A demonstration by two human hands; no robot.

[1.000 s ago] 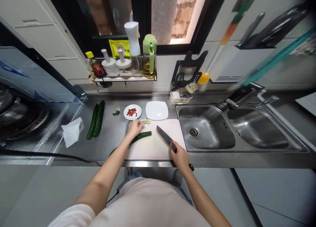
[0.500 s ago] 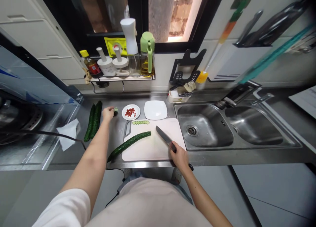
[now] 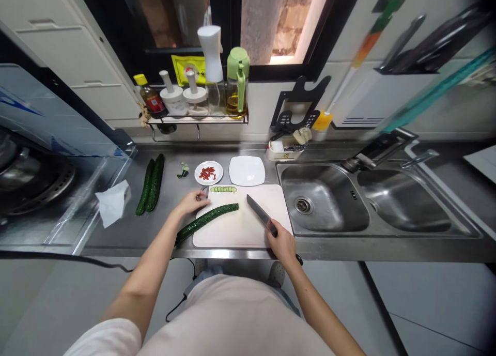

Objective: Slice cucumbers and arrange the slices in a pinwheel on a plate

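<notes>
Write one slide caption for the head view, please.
A knife in the right grip, the left grip beside a cucumber, and a row of slices on the board.

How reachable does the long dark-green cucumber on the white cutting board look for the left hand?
Probably yes: the left hand is close beside the cucumber, nothing visible stands between, and the grey knife blade sits apart.

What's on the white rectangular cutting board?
On the board: a row of pale green cucumber slices and part of a long dark green cucumber. A dark metal knife is over it, contact unclear. Left fingers cover part of the board's left edge, hiding what's beneath.
</notes>
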